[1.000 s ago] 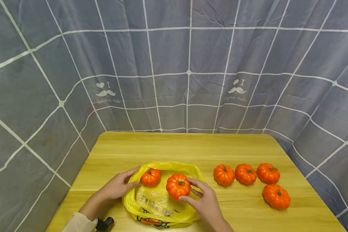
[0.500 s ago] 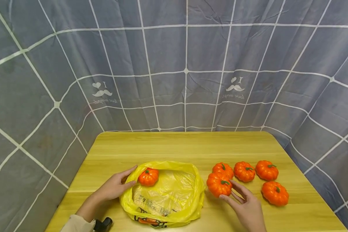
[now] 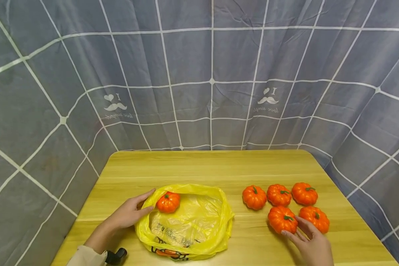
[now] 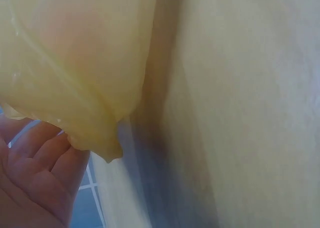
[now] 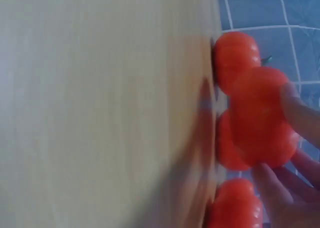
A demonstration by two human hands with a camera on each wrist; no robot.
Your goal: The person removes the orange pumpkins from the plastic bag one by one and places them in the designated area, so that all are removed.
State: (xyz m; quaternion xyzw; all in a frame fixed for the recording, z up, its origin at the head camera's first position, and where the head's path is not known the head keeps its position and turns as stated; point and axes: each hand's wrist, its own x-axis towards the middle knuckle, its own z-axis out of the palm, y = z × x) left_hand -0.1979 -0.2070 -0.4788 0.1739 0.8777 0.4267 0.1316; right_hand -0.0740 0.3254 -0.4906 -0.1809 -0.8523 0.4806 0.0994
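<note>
A yellow plastic bag (image 3: 216, 221) lies with its mouth open toward me, and one small orange pumpkin (image 3: 167, 202) sits inside at its left. My left hand (image 3: 129, 212) holds the bag's left rim; in the left wrist view the fingers (image 4: 37, 153) pass partly behind the plastic. To the right of the bag, my right hand (image 3: 310, 242) grips another pumpkin (image 3: 281, 220) between thumb and fingers. The right wrist view shows this held pumpkin (image 5: 262, 118) raised off the wooden table, with other pumpkins behind it.
Three pumpkins stand in a back row: a left one (image 3: 254, 197), a middle one (image 3: 279, 195) and a right one (image 3: 304, 194). A fourth pumpkin (image 3: 314, 218) is just beyond my right hand. A grey checked curtain (image 3: 193, 99) surrounds the wooden table (image 3: 199, 166).
My right hand has carried the pumpkin from above the bag's mouth rightward to the group of pumpkins. My left hand has stayed at the bag's rim.
</note>
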